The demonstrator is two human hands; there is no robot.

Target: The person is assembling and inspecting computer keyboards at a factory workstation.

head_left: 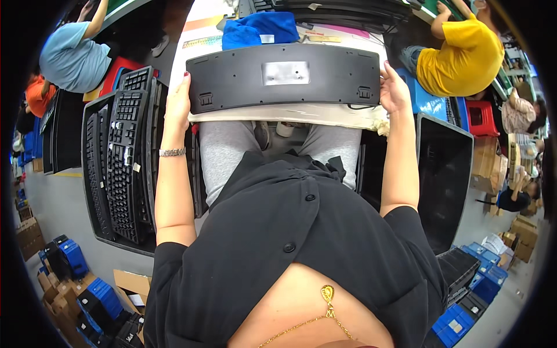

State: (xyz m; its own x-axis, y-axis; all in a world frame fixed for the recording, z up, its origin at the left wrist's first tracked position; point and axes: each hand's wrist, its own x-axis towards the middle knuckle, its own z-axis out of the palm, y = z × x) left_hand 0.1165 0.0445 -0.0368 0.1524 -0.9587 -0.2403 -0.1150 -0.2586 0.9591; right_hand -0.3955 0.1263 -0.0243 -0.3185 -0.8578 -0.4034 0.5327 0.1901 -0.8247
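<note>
A black computer keyboard (249,87) is held underside up over the near edge of the white worktable (278,114). A pale label and two folded feet show on its back. My left hand (178,103) grips its left end, and my right hand (394,90) grips the right end, fingers partly hidden behind it. Just beyond the keyboard lies a bundled blue cloth (261,30). A short piece of black cable (362,107) shows under the keyboard's right corner.
On my left a black crate (96,174) holds several black keyboards (125,151). Another dark crate (444,180) stands on my right. More black keyboards are stacked (348,14) at the table's far side. People in blue (72,58) and yellow (464,58) shirts sit on both sides.
</note>
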